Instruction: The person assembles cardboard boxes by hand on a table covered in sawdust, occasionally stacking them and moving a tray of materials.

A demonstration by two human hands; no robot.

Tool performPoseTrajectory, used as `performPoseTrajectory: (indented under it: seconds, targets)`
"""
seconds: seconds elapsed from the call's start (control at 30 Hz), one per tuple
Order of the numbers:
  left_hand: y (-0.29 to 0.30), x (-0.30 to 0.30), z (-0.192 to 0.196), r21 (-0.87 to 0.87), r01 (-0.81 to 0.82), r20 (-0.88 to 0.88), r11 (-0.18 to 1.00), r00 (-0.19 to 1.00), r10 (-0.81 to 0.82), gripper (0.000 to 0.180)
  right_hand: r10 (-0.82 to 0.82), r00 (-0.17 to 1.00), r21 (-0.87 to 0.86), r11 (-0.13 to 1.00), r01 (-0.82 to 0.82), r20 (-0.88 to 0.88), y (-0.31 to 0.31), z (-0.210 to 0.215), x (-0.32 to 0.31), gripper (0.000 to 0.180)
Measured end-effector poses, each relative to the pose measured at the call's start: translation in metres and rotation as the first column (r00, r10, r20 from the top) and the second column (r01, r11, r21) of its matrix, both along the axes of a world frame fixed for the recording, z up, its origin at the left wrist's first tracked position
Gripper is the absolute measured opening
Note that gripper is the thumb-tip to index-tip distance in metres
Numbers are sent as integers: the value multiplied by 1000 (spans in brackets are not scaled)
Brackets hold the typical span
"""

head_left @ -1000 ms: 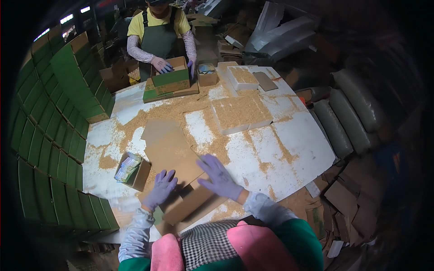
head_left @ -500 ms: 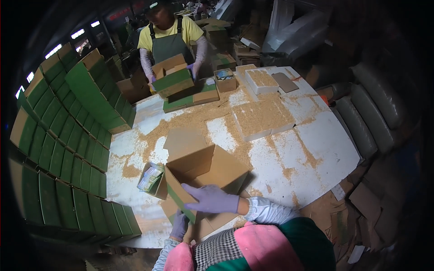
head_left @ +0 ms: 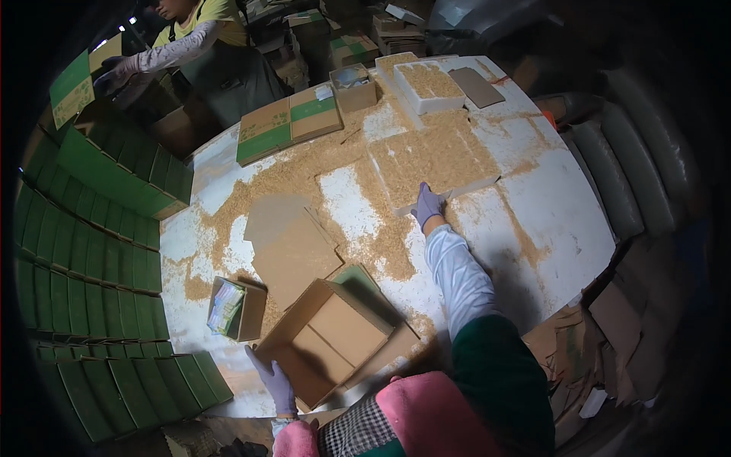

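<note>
Surface: white worktable [head_left: 548, 198] strewn with tan sawdust-like filling, ringed on the person's left by rows of green folded cartons [head_left: 84, 259].
Change: half a second ago the right hand lay on the open brown cardboard box close to the body; now that arm is stretched out across the table and the box sits alone by the near edge, flaps up, turned slightly.
Meaning: by my judgement the box is set up and the hand has gone for something to put in it.
Left hand [head_left: 276, 383]: purple-gloved, fingers curled over the near left wall of the open brown cardboard box [head_left: 329, 346], steadying it.
Right hand [head_left: 426, 206]: purple-gloved, fingers spread flat, touching the near edge of the flat white tray heaped with tan filling [head_left: 438, 164]; it grips nothing that I can see.
Box: empty inside, on the table's near edge, just right of a small open carton of green-printed packets [head_left: 232, 307].
Beyond: a co-worker's gloved hand [head_left: 114, 70] holds a green-and-tan carton at the far left.
</note>
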State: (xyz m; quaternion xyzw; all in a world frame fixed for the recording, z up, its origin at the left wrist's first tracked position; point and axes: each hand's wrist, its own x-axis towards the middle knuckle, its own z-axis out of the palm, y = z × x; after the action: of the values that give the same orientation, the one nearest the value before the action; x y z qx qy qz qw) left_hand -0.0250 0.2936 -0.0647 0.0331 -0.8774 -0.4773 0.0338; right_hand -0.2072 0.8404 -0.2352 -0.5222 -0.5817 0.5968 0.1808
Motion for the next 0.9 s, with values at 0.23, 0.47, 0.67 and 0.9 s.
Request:
performPoseTrajectory:
  seconds: [0.23,0.47,0.67,0.9]
  targets:
    - [-3,5,7,-27,-57,46,998,997,58,75,-60,974,-290,957,-6,-218,-16,15,28,34]
    - [-19,8,-1,-54,-33,12,998,999,33,76,4,935,-649,718,-249,-354,-18,50,219,26]
    - [-8,-18,6,-194,144,-23,970,988,-151,78,548,763,387,822,-418,-342,-16,45,299,30]
    - [4,-53,-4,149,228,-59,962,973,-222,67,114,771,-444,761,-473,-626,-80,255,290,43]
